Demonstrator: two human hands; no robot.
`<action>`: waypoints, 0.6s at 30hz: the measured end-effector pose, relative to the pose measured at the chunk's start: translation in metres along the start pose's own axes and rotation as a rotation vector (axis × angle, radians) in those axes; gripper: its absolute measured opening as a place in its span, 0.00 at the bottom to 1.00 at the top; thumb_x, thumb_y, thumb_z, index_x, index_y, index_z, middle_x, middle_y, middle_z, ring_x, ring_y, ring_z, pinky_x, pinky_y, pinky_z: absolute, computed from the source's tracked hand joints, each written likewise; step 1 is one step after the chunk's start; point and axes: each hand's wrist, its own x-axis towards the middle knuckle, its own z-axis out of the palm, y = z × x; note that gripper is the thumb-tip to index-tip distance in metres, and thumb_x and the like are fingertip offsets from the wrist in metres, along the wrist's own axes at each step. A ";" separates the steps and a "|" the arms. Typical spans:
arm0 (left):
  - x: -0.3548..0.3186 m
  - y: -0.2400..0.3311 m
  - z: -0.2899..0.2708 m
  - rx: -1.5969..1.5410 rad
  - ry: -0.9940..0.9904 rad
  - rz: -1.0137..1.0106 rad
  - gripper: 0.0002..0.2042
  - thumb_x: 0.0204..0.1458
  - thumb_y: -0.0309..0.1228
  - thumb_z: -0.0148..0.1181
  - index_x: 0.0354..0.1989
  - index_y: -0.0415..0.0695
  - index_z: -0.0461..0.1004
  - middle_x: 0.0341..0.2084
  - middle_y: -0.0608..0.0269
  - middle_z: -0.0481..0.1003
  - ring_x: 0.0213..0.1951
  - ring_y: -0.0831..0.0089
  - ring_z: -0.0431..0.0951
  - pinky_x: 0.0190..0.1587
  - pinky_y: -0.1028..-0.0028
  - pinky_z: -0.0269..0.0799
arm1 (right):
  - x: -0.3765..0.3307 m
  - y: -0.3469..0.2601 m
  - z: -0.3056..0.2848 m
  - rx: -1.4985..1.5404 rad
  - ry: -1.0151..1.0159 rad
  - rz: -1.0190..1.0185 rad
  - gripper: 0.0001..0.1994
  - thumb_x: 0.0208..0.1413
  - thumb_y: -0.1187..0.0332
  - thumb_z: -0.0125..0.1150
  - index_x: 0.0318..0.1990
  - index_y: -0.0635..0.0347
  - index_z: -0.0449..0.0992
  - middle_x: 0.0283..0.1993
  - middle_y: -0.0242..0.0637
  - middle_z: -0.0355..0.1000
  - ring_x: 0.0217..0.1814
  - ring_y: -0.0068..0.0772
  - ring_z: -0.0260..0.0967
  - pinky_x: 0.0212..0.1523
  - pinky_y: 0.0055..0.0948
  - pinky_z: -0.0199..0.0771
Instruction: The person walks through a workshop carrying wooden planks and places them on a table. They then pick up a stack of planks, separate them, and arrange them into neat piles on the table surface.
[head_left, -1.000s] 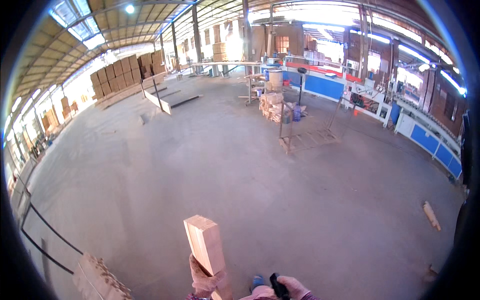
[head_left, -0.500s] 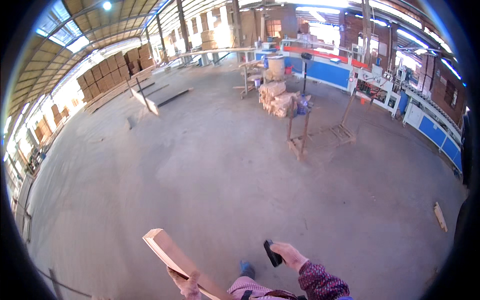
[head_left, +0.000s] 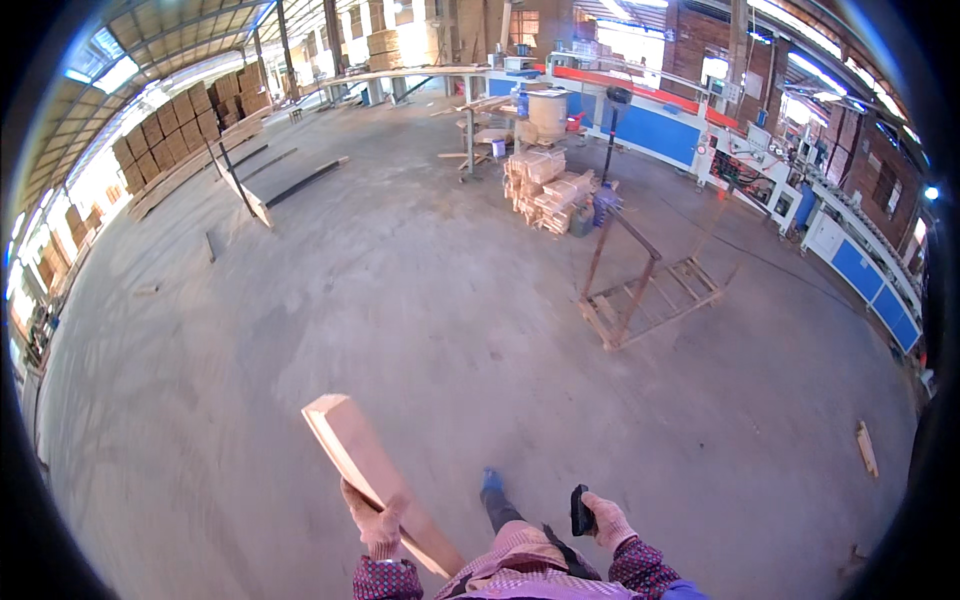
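The left hand [head_left: 378,522], in a knitted work glove, has its fingers wrapped around a long pale wooden board [head_left: 375,478], gripping it near the middle. The board slants up and to the left, its squared upper end raised above the concrete floor [head_left: 330,300] and its lower end running down toward the person's chest. The right hand [head_left: 605,520], gloved as well, closes its fingers on a small black handheld device [head_left: 581,511] (too small to tell what kind), held upright just beside the body. Both patterned sleeves [head_left: 640,565] enter from the lower edge, and a blue shoe [head_left: 491,481] shows between the hands. Well ahead on the floor stands a wooden frame pallet [head_left: 645,290], tilted slats rising from it. Farther back lies a stack of cut timber blocks [head_left: 548,190], with blue machinery [head_left: 650,125] along the right wall.
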 end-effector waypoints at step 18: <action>0.417 -0.040 0.020 -0.014 0.333 0.184 0.54 0.29 0.41 0.76 0.68 0.40 0.50 0.57 0.57 0.62 0.54 0.64 0.67 0.55 0.66 0.65 | 0.242 -0.298 0.447 -0.250 -0.532 -0.248 0.17 0.60 0.59 0.57 0.49 0.62 0.75 0.36 0.28 0.74 0.33 0.19 0.69 0.33 0.22 0.71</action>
